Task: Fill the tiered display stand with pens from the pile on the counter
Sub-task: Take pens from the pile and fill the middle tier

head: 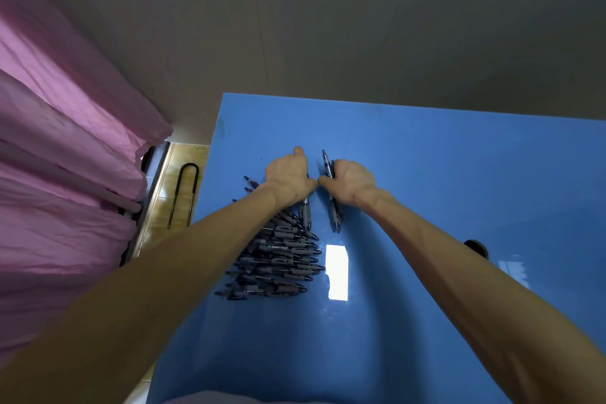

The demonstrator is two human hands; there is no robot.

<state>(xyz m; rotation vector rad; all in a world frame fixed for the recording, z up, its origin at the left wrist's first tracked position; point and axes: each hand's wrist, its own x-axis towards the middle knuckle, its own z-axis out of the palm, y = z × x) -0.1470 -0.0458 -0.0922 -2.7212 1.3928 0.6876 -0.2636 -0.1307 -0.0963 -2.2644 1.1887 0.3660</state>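
A pile of dark pens with grey grips (278, 256) lies on the blue counter (426, 190), left of centre. My left hand (288, 179) sits at the pile's far end, fingers curled down onto pens, one pen (306, 211) sticking out below the palm. My right hand (349, 182) grips a small bunch of pens (334, 213) held upright-ish, their tips showing above the fingers and their grips below the wrist. The two hands almost touch at the thumbs. No display stand is in view.
Pink cloth (65, 157) hangs at the left beside the counter's left edge. A black U-shaped metal bar (183, 193) lies on the tan floor strip below. A grey wall stands behind the counter. A dark round object (475, 246) shows by my right forearm.
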